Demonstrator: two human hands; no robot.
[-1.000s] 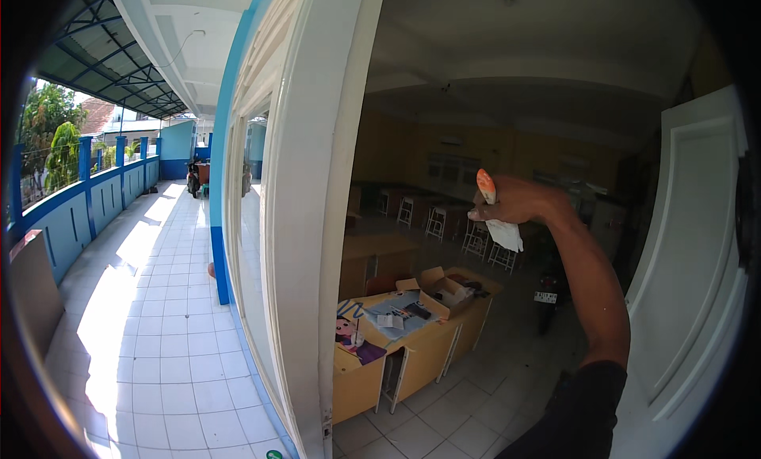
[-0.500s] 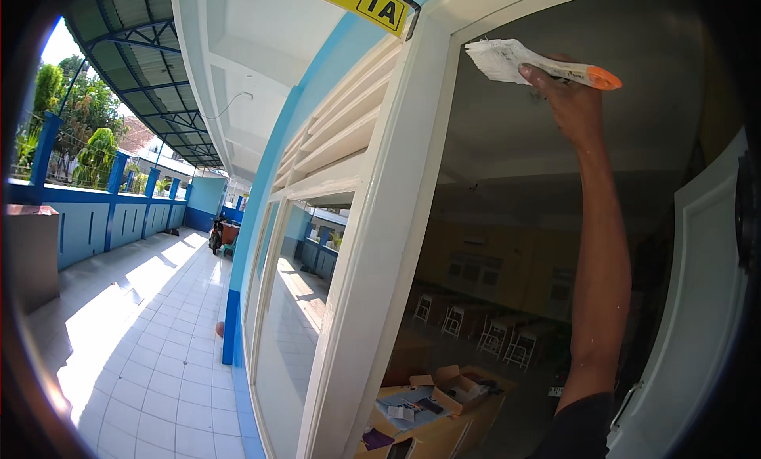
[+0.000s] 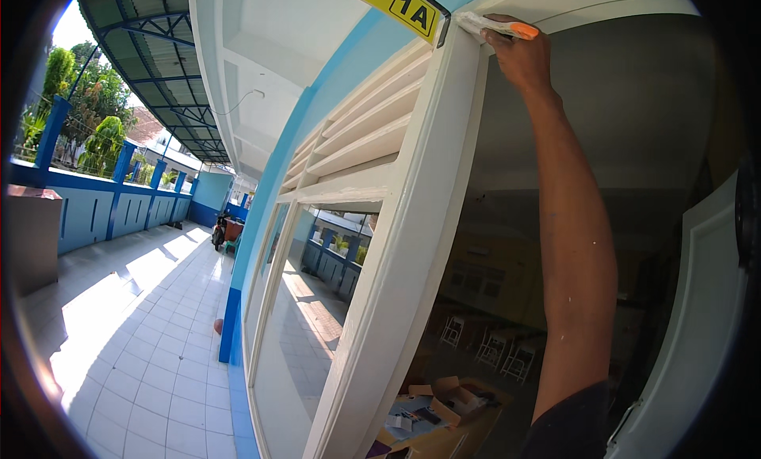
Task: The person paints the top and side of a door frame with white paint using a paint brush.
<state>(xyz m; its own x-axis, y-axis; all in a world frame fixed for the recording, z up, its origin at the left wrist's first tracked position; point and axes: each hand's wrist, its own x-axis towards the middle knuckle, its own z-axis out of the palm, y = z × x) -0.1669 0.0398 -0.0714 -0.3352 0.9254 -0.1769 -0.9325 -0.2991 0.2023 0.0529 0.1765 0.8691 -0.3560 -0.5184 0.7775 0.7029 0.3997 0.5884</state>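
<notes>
My right hand is raised high and closed around a paintbrush with white-coated bristles and an orange-ended handle. The brush's bristles lie against the top corner of the white door frame, where the upright meets the top beam. White specks dot my bare forearm, which rises from a dark sleeve at the lower right. My left hand is out of view.
A yellow sign juts out beside the brush. White louvres and a window adjoin the frame. Right of the doorway stands a white door. Inside, a desk bears an open cardboard box. A tiled corridor runs left.
My right hand has moved the paintbrush left and up, from in front of the dark doorway to the frame's top corner. The view has shifted slightly.
</notes>
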